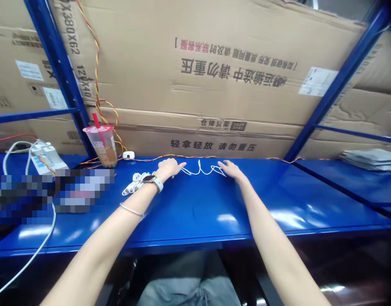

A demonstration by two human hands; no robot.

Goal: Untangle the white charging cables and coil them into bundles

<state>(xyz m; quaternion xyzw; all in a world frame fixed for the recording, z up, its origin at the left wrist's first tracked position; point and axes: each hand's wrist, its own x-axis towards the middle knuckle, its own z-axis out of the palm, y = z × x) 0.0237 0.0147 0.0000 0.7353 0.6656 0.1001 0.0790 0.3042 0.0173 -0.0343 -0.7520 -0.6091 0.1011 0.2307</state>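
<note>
A thin white cable [200,169] lies in wavy loops on the blue shelf [198,208], stretched between my two hands. My left hand [169,166] rests palm down over the cable's left part, fingers closed round it, with a watch and a bracelet on that wrist. More of the cable sits coiled in a bundle [136,182] just left of that wrist. My right hand [231,169] lies on the cable's right end, fingers pinched on it.
A plastic cup with a red straw [102,144] stands at the back left beside a blue upright [59,68]. Red-and-yellow twisted wire [98,72] hangs by it. Cardboard boxes [214,76] fill the back. A power strip [47,157] sits far left, stacked papers [369,158] far right.
</note>
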